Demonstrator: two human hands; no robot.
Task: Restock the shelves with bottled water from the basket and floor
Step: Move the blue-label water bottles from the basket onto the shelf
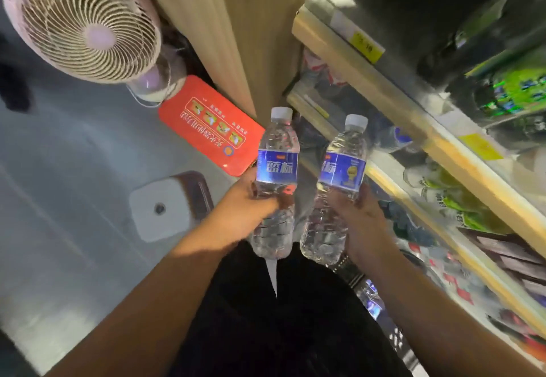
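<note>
I hold two clear water bottles with blue labels and white caps, both upright in front of me. My left hand (240, 214) grips the lower half of the left bottle (276, 175). The right bottle (339, 181) leans slightly left, with my right hand (359, 220) wrapped round its lower half. Both bottles hang in the air just left of the shelves (393, 181), level with a lower shelf edge. More water bottles (393, 138) lie on the shelf behind the right bottle. No basket shows.
A pink standing fan (85, 22) fills the upper left. A red box (206, 134) and a white-topped stool (165, 205) sit on the grey floor. A beige panel (251, 37) stands ahead. Green-labelled bottles (508, 93) crowd the upper shelves.
</note>
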